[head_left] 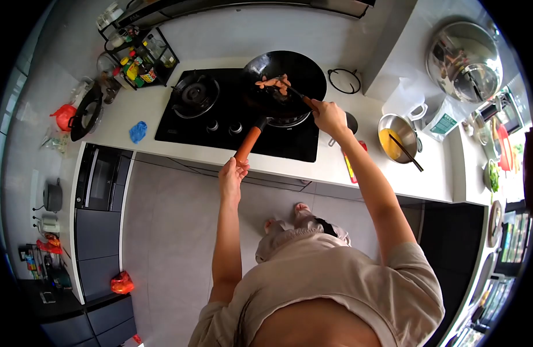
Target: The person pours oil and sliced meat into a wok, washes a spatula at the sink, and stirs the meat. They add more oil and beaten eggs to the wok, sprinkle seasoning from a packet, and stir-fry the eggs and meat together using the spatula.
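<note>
A black wok [308,66] sits on the right burner of the hob, its orange-brown handle [249,143] pointing back toward me. My left hand [234,171] is closed round the end of that handle. In my right hand [330,117] is a spatula [295,92] with a brown grip and dark shaft, which reaches down into the wok. Its head touches or lies among several pinkish-brown sliced pieces of food [273,83]; their exact kind I cannot make out.
Left of the wok is a bare burner [195,94]. A steel bowl [388,124] with yellow liquid and chopsticks [406,152] stands on the right counter. A blue cloth [138,132], a black lid [87,113] and a bottle rack [145,68] are to the left.
</note>
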### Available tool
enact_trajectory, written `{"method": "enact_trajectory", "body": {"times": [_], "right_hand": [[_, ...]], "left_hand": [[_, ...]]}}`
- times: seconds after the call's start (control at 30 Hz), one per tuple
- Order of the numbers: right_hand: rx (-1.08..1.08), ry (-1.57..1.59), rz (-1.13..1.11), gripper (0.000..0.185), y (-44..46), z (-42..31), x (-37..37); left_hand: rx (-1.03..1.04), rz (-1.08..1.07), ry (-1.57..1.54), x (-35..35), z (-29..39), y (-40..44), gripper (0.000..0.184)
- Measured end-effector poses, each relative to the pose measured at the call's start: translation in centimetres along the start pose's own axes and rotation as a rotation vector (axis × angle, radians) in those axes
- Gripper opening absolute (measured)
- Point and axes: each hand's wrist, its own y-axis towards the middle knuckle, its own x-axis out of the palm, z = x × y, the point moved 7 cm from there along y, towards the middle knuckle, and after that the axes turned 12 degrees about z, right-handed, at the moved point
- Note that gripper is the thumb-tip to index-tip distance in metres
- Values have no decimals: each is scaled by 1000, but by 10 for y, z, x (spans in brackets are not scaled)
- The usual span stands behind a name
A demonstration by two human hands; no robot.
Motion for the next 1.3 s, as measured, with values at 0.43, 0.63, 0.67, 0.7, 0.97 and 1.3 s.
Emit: {"method": "enact_trajectory", "body": {"times": [0.43,0.63,0.67,0.7,0.97,1.3], "right_hand": [[136,303,55,23,-11,50,4],[137,388,46,29,-33,63,-3],[191,384,45,29,-29,74,-1],[245,380,44,29,-27,81,-1],[707,696,-441,22,-50,62,5],[226,479,-90,27,-20,15,14]], "left_hand": [[-7,-14,-18,-1,-1,3,37],[-2,-5,-16,-2,-2,1,36],[-4,2,-16,-1,0,-1,34],[-5,8,-15,1,1,-2,33],[-7,-5,-21,-3,-4,2,38],[-2,-6,-16,-3,-5,2,37]]}}
